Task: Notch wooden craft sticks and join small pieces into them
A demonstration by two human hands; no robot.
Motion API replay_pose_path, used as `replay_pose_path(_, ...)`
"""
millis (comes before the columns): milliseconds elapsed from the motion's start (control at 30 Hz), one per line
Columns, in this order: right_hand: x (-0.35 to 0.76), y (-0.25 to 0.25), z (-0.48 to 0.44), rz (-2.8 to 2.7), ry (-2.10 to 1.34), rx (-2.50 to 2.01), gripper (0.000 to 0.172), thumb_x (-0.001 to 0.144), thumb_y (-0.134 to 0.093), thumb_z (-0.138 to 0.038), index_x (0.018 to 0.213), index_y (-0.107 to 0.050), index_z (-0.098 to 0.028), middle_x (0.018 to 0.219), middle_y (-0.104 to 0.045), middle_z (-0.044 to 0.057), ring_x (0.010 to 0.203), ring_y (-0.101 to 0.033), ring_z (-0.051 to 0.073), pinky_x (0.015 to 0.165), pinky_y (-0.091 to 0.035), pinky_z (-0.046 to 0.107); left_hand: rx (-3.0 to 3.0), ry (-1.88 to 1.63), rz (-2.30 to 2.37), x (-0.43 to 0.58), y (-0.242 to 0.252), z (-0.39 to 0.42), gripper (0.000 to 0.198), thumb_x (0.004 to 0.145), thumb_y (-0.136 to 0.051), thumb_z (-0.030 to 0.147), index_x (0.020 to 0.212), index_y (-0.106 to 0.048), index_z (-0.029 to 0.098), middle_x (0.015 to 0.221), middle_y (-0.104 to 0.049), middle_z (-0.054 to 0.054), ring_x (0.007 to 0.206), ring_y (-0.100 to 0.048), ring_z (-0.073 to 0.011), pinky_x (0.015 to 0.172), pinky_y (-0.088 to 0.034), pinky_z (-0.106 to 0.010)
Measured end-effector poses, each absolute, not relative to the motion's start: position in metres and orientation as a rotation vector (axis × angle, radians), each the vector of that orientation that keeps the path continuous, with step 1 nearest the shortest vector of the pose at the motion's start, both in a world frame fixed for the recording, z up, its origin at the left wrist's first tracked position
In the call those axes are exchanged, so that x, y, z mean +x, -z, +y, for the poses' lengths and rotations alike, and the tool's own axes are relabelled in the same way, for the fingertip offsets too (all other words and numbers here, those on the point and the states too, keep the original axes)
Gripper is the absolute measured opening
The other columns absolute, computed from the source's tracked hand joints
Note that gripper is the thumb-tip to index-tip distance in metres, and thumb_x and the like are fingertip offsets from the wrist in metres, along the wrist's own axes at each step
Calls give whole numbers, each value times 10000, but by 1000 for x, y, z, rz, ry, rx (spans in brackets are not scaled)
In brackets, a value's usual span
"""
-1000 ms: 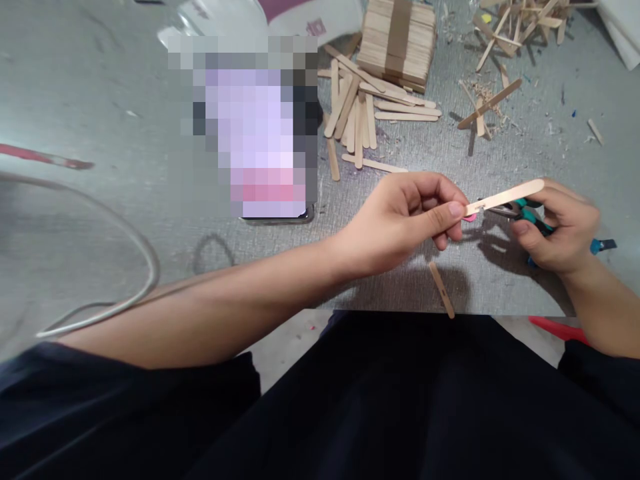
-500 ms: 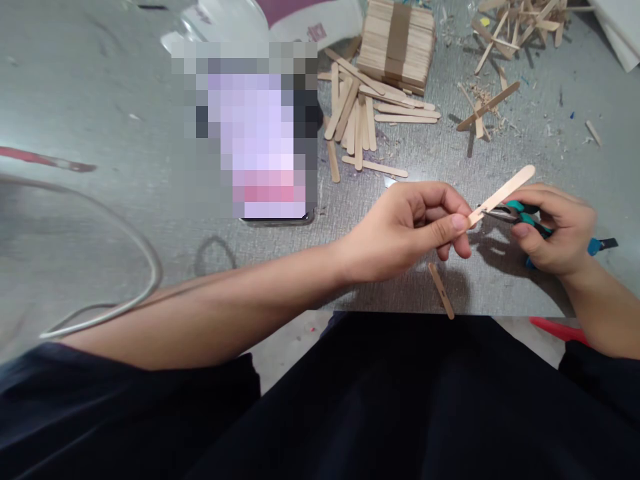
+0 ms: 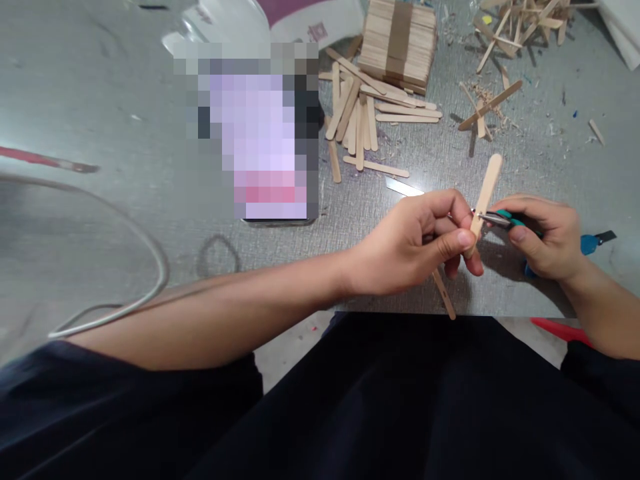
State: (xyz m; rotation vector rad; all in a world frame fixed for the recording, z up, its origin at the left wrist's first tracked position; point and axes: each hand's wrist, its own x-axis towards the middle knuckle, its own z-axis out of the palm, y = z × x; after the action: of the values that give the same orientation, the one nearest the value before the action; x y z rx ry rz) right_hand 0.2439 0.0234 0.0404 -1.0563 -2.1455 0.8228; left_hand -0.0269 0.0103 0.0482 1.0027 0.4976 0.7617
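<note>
Between the hands, a wooden stick [image 3: 487, 190] is pinched by the left hand [image 3: 425, 237] and met by pliers [image 3: 499, 219] gripped in the right hand [image 3: 557, 237]. Stacked sticks [image 3: 373, 43] are bound by a brown band [image 3: 399, 40]. Plastic packaging [image 3: 233, 27] is cut off above, its contents unclear; a metal strip [image 3: 403, 188] is partly covered.

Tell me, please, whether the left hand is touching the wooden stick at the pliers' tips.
Touching: the head view shows the left hand pinching the wooden stick near its lower end, with the thumb pressed against it.
</note>
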Motion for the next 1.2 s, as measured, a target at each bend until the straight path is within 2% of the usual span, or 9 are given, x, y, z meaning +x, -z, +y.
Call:
replay_pose_path(133,243,-42,22,-2141,-896,-1053,236,1024,-685,-480,1151,-783,-306,999,-833,48,869,-776,223,756,-616,396,996,-771,496,-27,-49,10,455,938,-843,559,894,-549,214,763,-796,-55,555,-683,-107,554,-586,-238)
replay_pose_path(367,243,-45,20,-2150,-907,-1047,229,1023,-681,-483,1091,-790,-294,872,-806,26,696,-724,189,618,-550,356,1006,-755,477,-29,-49,9,421,945,-850,508,893,-560,207,763,-796,-56,583,-704,-119,566,-592,-242)
replay_pose_path(500,242,-46,19,-2150,-907,-1045,238,1016,-683,-498,1062,-794,-292,828,-787,18,659,-702,181,582,-532,343,1014,-743,479,-30,-49,8,421,937,-858,506,904,-565,206,776,-804,-73,586,-714,-134,570,-598,-256)
replay_pose_path(667,239,-46,19,-2202,-844,-970,202,991,-719,-439,1097,-787,-281,916,-810,41,769,-753,204,656,-576,343,998,-767,473,-28,-49,8,478,911,-863,567,831,-568,199,747,-789,-67,627,-733,-144,582,-603,-248)
replay_pose_path(900,238,-42,20,-2178,-545,-1008,250,960,-743,-434,1142,-771,-265,980,-804,63,854,-765,231,752,-602,374,1004,-946,598,-25,-41,12,458,816,-960,515,802,-657,172,741,-705,-10,658,-663,-97,626,-581,-207)
replay_pose_path(1200,239,-42,18,-2159,-492,-1076,240,946,-758,-430,1131,-772,-278,982,-802,48,856,-769,233,771,-609,391,870,-976,613,-22,-50,8,475,821,-964,453,886,-562,208,744,-676,54,589,-729,-114,584,-650,-230)
